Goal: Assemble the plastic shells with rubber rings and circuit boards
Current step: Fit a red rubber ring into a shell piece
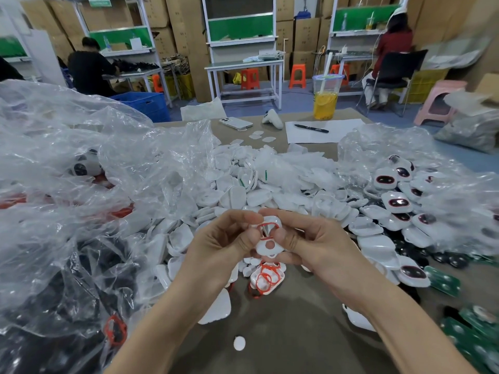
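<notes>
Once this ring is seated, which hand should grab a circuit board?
Probably right: green circuit boards lie nearer the right hand, and the left hand also grips the plastic shell.

The brown table [297, 319] is pretty buried: white shells [243, 190] heaped across mid-frame, green circuit boards [442, 280] lower right. A phone [235, 122], paper sheet [340, 133] and drink cup [325, 97] sit top centre.

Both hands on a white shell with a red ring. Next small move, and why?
Probably press the red ring down flush into the white shell with both thumbs. The left hand and right hand pinch the shell between them, and the ring looks raised and uneven at its upper opening, so it does not seem seated yet.
</notes>
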`<state>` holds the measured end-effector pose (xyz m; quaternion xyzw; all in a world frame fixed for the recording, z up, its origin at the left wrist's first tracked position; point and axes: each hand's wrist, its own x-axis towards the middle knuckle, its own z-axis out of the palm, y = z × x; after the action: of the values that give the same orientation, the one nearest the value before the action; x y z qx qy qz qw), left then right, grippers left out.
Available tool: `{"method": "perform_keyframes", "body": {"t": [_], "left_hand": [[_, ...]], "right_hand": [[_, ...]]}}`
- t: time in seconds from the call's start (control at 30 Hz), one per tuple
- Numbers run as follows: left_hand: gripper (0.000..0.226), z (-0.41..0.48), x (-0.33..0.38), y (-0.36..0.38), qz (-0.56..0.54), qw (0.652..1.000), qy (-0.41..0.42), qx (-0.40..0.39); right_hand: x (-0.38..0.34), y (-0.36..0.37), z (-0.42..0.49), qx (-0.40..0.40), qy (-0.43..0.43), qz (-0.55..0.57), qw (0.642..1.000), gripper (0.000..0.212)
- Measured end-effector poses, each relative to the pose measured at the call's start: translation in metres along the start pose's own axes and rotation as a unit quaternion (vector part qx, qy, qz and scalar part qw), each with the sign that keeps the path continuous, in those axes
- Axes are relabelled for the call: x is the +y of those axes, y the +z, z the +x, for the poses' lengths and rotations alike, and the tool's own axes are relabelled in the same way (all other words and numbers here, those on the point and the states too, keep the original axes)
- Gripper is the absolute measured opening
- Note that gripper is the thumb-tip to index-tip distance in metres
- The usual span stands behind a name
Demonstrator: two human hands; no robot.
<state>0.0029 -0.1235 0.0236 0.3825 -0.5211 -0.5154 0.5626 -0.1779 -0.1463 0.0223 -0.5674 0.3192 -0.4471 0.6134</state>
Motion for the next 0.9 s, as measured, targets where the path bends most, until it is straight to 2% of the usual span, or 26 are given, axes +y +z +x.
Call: {"method": "perform_keyframes", "body": {"t": [0.2,0.4,0.53,0.67,0.9], "left_hand": [[0.020,0.000,0.003,-0.001,0.019,1.000,-0.018,-0.009],[0.027,-0.002,0.003,0.001,0.054,0.999,0.005,-0.001],[0.012,-0.003,0.001,0.001,0.089,0.996,0.013,0.013],[0.012,-0.001,-0.001,0.002,0.112,0.993,0.003,0.031],[0.033,-0.002,-0.010,0.006,0.172,0.980,0.024,0.094]], "right_hand": [[-0.002,0.002,0.000,0.001,0.004,-0.029,1.000,0.032],[-0.003,0.004,-0.002,-0.012,-0.009,-0.024,1.000,0.032],[0.001,0.004,0.000,-0.009,-0.008,-0.021,1.000,0.032],[0.006,0.005,0.001,0.009,-0.012,-0.039,0.999,0.031],[0.008,0.010,0.002,0.034,-0.034,-0.086,0.995,0.030]]}}
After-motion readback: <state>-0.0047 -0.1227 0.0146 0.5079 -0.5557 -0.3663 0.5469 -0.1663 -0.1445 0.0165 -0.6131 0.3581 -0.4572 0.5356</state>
